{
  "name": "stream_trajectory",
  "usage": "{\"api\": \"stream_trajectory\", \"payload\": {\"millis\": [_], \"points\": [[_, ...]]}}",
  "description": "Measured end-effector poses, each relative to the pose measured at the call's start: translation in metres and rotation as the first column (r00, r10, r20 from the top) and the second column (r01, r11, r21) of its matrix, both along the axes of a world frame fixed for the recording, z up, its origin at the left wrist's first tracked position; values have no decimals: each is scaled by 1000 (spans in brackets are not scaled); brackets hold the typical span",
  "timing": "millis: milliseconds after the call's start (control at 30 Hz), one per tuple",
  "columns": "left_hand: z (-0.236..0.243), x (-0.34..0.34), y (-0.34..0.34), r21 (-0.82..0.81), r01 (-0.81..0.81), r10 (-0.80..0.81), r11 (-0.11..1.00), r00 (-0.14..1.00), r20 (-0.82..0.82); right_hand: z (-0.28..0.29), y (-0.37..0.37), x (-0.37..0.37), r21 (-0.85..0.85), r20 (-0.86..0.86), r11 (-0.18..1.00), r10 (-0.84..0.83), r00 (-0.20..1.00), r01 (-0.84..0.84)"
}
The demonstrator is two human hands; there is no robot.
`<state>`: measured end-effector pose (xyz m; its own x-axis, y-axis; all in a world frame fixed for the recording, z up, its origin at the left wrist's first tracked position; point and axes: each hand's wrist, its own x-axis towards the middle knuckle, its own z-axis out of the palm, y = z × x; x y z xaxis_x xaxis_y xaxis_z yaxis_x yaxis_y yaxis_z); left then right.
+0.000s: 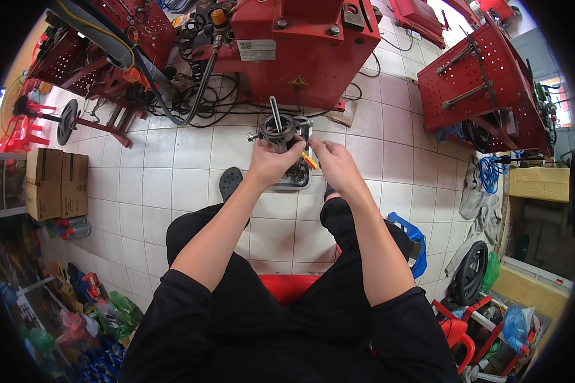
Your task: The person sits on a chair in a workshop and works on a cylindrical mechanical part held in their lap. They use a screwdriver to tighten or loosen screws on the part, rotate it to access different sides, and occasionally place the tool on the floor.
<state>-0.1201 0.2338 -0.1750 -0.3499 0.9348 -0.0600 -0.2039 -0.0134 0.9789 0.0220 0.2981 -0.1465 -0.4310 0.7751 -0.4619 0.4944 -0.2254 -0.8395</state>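
A dark, round metal part (279, 135) with a ring-shaped rim stands between my knees, and a bright metal bar (275, 113) sticks up out of it. My left hand (271, 163) is wrapped round its near side, thumb to the right. A tool with a yellow-and-red handle (309, 160) slants down beside that thumb; which hand has hold of it, I cannot tell. My right hand (335, 165) is closed, its fingertips pinched together at the part's right side, what they hold being hidden. Below is a grey metal tray (294, 184).
A large red machine (300, 70) stands ahead, black cables (220, 108) trailing on the tiles at its base. Red perforated tool stands rise at left (150, 29) and right (476, 83). Cardboard boxes (56, 184) are at far left, a blue bag (412, 242) by my right leg.
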Motion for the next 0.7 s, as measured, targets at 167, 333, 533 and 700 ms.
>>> {"api": "stream_trajectory", "payload": {"millis": [167,333,533,700], "points": [[3,0,0,-16,11,-11,1000,999,-34,8,-3,1,-64,-136,998,-17,991,8],[4,0,-1,-30,14,-15,999,1000,-12,4,0,0,-9,-13,999,38,999,-38],[3,-4,1,2,32,-32,999,999,2,5,1,3,-35,-129,997,57,990,-62],[3,-3,0,-2,-18,18,1000,1000,-2,2,-3,5,123,-83,983,146,986,-135]]}}
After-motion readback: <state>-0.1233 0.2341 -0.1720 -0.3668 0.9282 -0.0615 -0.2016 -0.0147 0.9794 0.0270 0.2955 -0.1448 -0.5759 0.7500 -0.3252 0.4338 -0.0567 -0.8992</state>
